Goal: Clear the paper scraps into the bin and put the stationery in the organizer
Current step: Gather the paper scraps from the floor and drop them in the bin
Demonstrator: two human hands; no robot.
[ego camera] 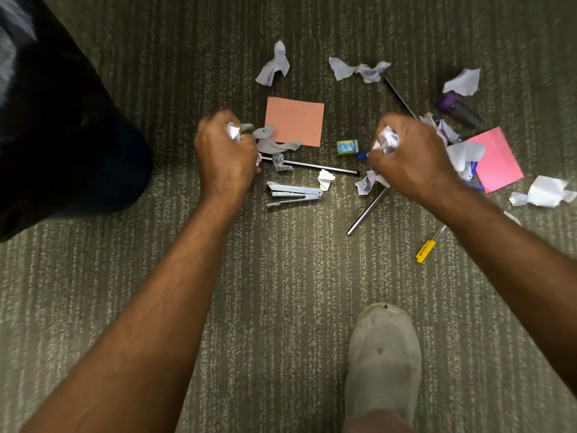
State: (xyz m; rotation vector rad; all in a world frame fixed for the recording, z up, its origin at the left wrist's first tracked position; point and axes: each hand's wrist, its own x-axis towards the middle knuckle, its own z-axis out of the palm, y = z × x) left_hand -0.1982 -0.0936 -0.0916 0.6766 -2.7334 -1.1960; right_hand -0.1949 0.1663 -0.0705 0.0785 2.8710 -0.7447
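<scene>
My left hand (226, 154) is closed around a crumpled white paper scrap (234, 131) above the carpet. My right hand (412, 157) is also fisted on a paper scrap (388, 139). Several more scraps lie around: one at the far middle (274, 64), one at the far right (463, 82), one at the right edge (544, 192). Between my hands lie an orange sticky note (295, 121), a metal stapler (295, 194), a thin black pencil (315, 165) and a small eraser box (347, 147). A pink note (496, 160) lies right of my right hand.
A dark bin bag (62, 126) fills the left side. A yellow cutter (426, 250), another pencil (367, 211), a long dark pencil (401, 96) and a purple object (452, 104) lie on the striped carpet (281, 276). My foot in a white shoe (384, 354) stands at the bottom.
</scene>
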